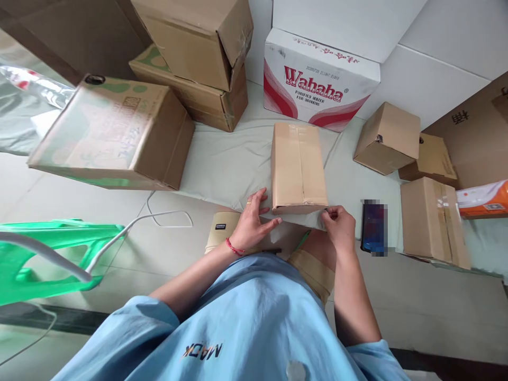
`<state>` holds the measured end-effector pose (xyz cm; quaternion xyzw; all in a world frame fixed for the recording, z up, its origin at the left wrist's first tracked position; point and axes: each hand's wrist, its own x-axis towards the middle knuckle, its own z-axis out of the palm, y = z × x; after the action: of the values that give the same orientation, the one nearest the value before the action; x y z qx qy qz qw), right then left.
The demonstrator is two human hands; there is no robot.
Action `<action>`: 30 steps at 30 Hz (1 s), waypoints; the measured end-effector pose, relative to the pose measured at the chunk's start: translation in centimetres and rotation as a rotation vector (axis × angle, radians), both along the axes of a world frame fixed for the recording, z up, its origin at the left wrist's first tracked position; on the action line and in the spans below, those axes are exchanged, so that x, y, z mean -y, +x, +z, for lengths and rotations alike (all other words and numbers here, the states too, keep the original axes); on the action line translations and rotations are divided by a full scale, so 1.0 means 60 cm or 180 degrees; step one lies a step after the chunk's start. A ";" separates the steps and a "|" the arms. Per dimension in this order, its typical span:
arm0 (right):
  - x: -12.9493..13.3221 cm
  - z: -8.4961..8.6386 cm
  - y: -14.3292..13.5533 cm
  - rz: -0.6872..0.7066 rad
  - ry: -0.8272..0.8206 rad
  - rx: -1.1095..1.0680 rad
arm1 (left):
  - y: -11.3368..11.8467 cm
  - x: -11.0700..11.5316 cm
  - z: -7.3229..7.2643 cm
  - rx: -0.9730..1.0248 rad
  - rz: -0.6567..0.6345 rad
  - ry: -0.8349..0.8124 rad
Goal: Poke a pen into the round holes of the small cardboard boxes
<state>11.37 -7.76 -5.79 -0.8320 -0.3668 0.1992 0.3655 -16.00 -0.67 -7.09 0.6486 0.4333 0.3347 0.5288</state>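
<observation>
A closed brown cardboard box point(299, 164) sits in front of me near the edge of a cloth-covered table, a strip of clear tape along its top seam. My left hand point(254, 221) is beside the box's near left corner, fingers spread and thumb stretched out, holding nothing. At the near right corner is my right hand point(340, 226), its fingers curled and pinched together by the box's edge. Whatever lies between those fingertips is too small to make out.
Behind stands a white and red Wahaha water carton point(317, 84). Larger boxes point(107, 132) are on the left, smaller boxes point(431, 222) on the right. A phone point(374, 227) lies right of my hand. A green plastic stool point(59, 259) and a white cable point(159, 214) are below left.
</observation>
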 end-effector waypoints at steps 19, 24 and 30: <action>0.067 0.054 -0.010 -0.0208 0.2218 -0.1524 | 0.015 -0.046 0.000 0.0225 -0.0271 0.0031; 0.006 0.016 -0.055 0.0433 0.1602 -0.1642 | 0.025 -0.058 -0.015 0.0274 -0.0607 0.0236; 0.015 0.028 -0.102 0.0544 0.1536 -0.1082 | 0.007 -0.037 0.034 0.0090 -0.0521 0.0437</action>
<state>5.25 -8.69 -4.13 -0.6420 -0.4058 0.2728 0.5905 -15.57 1.54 -5.05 0.7117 0.3474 0.3284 0.5147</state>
